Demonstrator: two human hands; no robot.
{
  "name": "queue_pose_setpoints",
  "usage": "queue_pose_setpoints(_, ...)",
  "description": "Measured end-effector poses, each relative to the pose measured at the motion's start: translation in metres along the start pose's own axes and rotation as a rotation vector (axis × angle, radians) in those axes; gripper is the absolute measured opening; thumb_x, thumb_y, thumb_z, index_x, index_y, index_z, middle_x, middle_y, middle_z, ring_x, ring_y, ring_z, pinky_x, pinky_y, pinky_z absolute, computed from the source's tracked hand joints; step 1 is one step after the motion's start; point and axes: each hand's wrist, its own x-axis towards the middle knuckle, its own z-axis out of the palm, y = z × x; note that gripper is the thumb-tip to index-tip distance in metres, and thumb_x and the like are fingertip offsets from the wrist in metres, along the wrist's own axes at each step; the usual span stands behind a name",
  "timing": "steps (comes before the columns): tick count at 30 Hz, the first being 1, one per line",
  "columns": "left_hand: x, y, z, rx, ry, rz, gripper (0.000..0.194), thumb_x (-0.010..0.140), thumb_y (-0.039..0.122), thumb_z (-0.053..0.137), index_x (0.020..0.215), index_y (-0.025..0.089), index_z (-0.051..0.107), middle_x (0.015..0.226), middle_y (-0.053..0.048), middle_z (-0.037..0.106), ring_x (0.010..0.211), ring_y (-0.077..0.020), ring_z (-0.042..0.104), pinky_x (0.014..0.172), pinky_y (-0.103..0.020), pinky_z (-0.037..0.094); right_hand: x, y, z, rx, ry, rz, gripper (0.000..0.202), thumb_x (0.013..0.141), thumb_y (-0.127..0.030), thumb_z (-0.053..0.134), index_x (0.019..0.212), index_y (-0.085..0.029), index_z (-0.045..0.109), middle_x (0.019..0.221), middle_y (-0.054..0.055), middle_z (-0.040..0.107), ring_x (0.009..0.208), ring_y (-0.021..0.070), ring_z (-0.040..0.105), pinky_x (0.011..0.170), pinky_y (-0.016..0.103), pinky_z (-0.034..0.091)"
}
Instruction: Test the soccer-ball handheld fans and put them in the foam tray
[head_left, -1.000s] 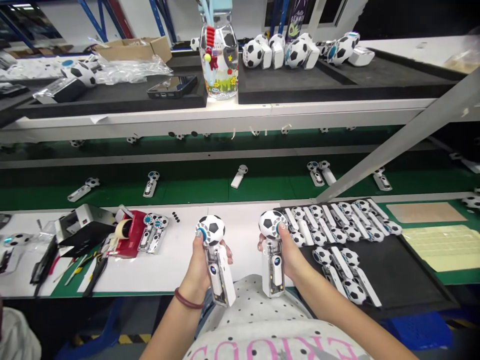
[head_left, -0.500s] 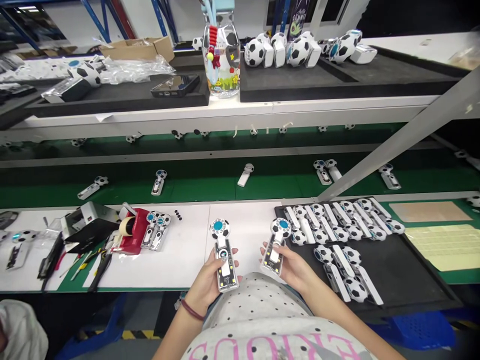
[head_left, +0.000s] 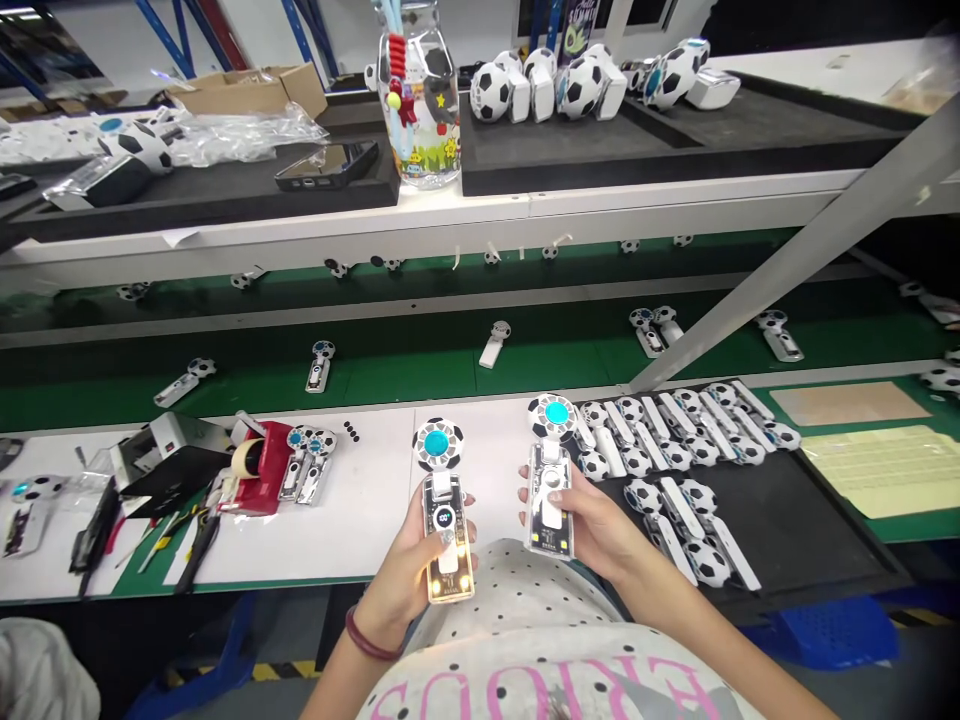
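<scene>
My left hand [head_left: 411, 560] is closed around a clear-cased device [head_left: 447, 578] with a soccer-ball-patterned round head and a blue centre. Its small round display is lit and yellow lights glow at its lower end. A similar device [head_left: 551, 530] is held upright in my right hand [head_left: 592, 525], the thumb lying on its white middle part. Both devices are above the white work surface, a little apart from each other, heads pointing away from me.
To the right, a black tray [head_left: 817, 545] holds several white soccer-ball devices. A red tape dispenser [head_left: 270, 480], a black-and-white box [head_left: 169, 455] and tools lie left. Several devices rest on the green belt [head_left: 412, 360]. A slanted metal post [head_left: 780, 250] crosses the right side.
Lights and the display on the left-hand device now glow brighter. The right-hand device has turned more upright, and both heads sit slightly higher in view. The camera view has shifted a little.
</scene>
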Motion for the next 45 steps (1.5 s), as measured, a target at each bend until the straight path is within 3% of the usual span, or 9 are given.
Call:
queue_pose_setpoints(19,0.002,0.014,0.002,0.011,-0.007,-0.038,0.050,0.065,0.025,0.071,0.108,0.025,0.046,0.103,-0.007,0.054,0.073,-0.0167,0.056,0.059,-0.030,0.049,-0.007,-0.009,0.025,-0.063,-0.085,0.029,0.048,0.065,-0.012,0.064,0.108,-0.026,0.047,0.092,0.002,0.058,0.083,0.0210,0.058,0.072,0.036,0.046)
queue_pose_setpoints(25,0.005,0.012,0.000,0.040,-0.013,0.059,0.044,0.073,0.023,0.064,0.111,0.026,0.044,0.103,-0.007,0.053,0.072,-0.0163,0.054,0.058,-0.031,0.048,-0.007,-0.009,0.026,-0.090,-0.071,0.005,0.046,0.067,-0.014,0.064,0.109,-0.026,0.048,0.094,0.003,0.057,0.082,0.0188,0.057,0.073,0.034,0.046)
queue_pose_setpoints(34,0.007,0.017,0.004,0.059,0.048,0.058,0.057,0.070,0.023,0.067,0.119,0.028,0.038,0.105,-0.007,0.052,0.074,-0.0163,0.054,0.059,-0.031,0.050,-0.005,-0.007,0.026,-0.073,-0.024,0.028,0.040,0.067,-0.015,0.064,0.103,-0.025,0.051,0.091,0.002,0.059,0.080,0.0171,0.058,0.071,0.031,0.046)
queue_pose_setpoints(38,0.004,0.019,0.005,0.104,0.064,0.041,0.062,0.070,0.024,0.068,0.122,0.029,0.035,0.110,-0.008,0.051,0.076,-0.0167,0.055,0.062,-0.032,0.050,-0.005,-0.007,0.024,-0.083,-0.042,0.039,0.047,0.064,-0.017,0.069,0.105,-0.025,0.050,0.092,0.003,0.061,0.082,0.0181,0.058,0.070,0.030,0.046)
queue_pose_setpoints(45,0.002,0.019,0.004,0.162,0.022,0.005,0.073,0.066,0.026,0.072,0.124,0.029,0.027,0.098,-0.007,0.056,0.068,-0.0147,0.056,0.060,-0.029,0.046,-0.006,-0.005,0.020,-0.090,-0.040,0.023,0.050,0.061,-0.018,0.073,0.103,-0.023,0.049,0.087,0.003,0.061,0.077,0.0163,0.058,0.070,0.031,0.047)
